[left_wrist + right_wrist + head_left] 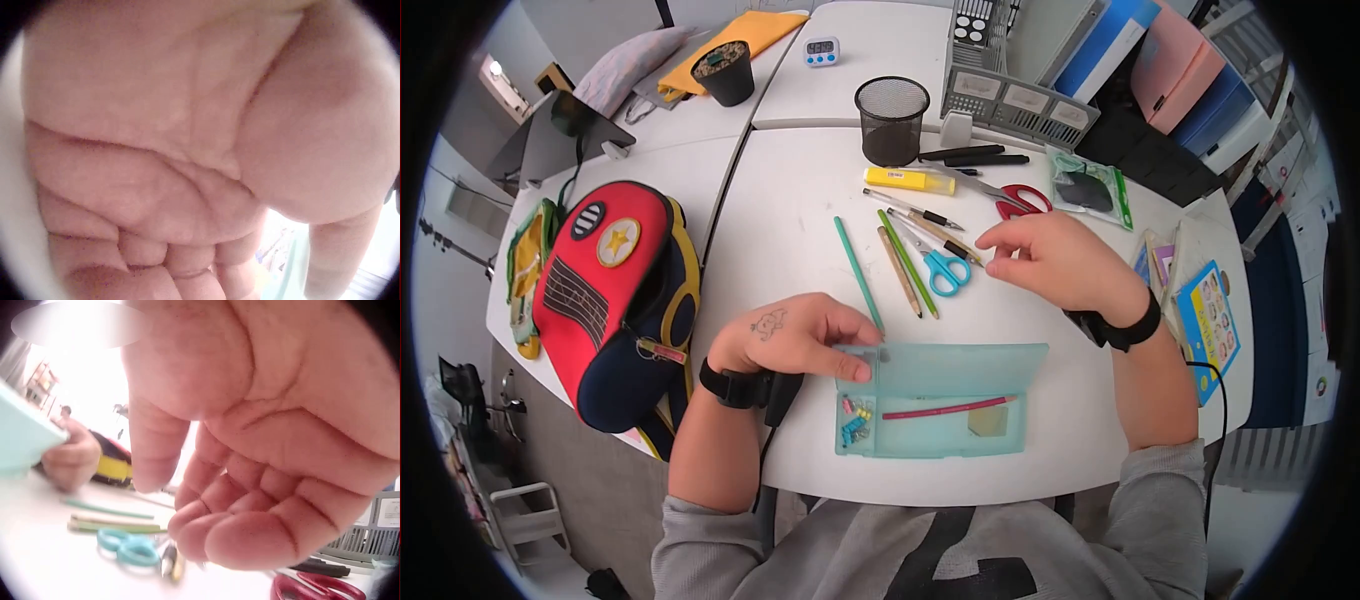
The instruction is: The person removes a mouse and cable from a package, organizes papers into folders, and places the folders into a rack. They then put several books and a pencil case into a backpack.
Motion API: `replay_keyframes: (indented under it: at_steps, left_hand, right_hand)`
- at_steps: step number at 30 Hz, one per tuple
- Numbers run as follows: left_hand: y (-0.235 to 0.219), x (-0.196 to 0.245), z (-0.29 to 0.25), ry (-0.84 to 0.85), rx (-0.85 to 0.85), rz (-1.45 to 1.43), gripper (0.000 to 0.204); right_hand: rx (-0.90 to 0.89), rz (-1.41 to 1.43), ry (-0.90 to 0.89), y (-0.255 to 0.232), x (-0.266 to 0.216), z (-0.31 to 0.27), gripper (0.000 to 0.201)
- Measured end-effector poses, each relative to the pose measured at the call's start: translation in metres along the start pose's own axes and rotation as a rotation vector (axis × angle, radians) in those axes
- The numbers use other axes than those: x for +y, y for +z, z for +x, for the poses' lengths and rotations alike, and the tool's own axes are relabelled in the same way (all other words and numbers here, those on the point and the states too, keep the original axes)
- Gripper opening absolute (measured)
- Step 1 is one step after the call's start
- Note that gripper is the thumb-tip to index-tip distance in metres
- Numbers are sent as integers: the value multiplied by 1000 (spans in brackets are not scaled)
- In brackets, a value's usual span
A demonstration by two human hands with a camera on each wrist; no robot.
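A translucent teal pencil case [960, 372] lies with its lid up near the table's front edge. Inside are a dark pink pencil [948, 408], a beige eraser-like block [988, 421] and small colored clips [856, 420]. My left hand [805, 335] holds the case's left end, thumb in front and fingers behind the lid. Loosely bent, the fingers of my right hand [1055, 262] hold nothing; they are over the table beside pens [940, 236] and blue-handled scissors [948, 272]. Green [913, 262], natural-wood [899, 270] and teal [858, 272] pencils lie between the hands.
Behind lie a yellow highlighter [910, 180], red-handled scissors [1025, 200], black pens [975, 156] and a mesh pen cup [892, 120]. A red and navy backpack [615, 300] sits at left. A file rack [1020, 105] stands at back right; a blue booklet [1208, 320] lies at right.
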State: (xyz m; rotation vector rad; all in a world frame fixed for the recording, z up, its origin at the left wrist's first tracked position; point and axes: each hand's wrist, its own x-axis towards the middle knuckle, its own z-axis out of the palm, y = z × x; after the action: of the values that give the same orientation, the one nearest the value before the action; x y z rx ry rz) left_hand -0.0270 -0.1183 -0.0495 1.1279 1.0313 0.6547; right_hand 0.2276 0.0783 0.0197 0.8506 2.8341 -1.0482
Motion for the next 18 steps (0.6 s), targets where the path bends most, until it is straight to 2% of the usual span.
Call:
replay_keyframes:
  at_steps: [1, 2, 4, 5, 6, 8, 10, 12, 13, 15, 16, 18]
  left_hand:
    - [-1, 2, -3, 15, -8, -6, 43]
    - [-5, 3, -5, -7, -8, 0, 43]
    - [-12, 0, -8, 126, 110, 4, 39]
    - [-14, 1, -9, 151, 138, -9, 38]
    - [-13, 2, -8, 132, 140, -15, 38]
    - [-12, 5, -4, 62, 302, -6, 41]
    - [-8, 6, 1, 48, 351, -29, 35]
    - [-7, 0, 6, -43, 447, 17, 31]
    - [-7, 1, 8, -50, 439, 4, 31]
    - [-7, 8, 11, -95, 684, 57, 22]
    - [-8, 7, 13, -95, 681, 56, 22]
    - [-6, 5, 17, 22, 834, 2, 16]
  right_hand:
    - [-32, -84, -131, 5, 9, 5, 29]
    - [-27, -62, -134, 9, 13, 7, 29]
    - [-197, -36, -387, 20, 9, 13, 30]
    - [-213, -48, -465, 26, 5, 22, 31]
    - [-219, -28, -467, 32, 1, 32, 31]
    - [-221, -215, -458, 42, -10, 53, 26]
    - [-241, -405, -356, 47, -25, 71, 23]
    - [-196, -380, -358, 54, -28, 77, 20]
    - [-154, -437, -370, 57, -29, 80, 21]
    - [-135, -488, -338, 63, -34, 84, 18]
    - [-136, -488, -335, 65, -34, 84, 18]
    - [-49, -419, -266, 71, -37, 82, 13]
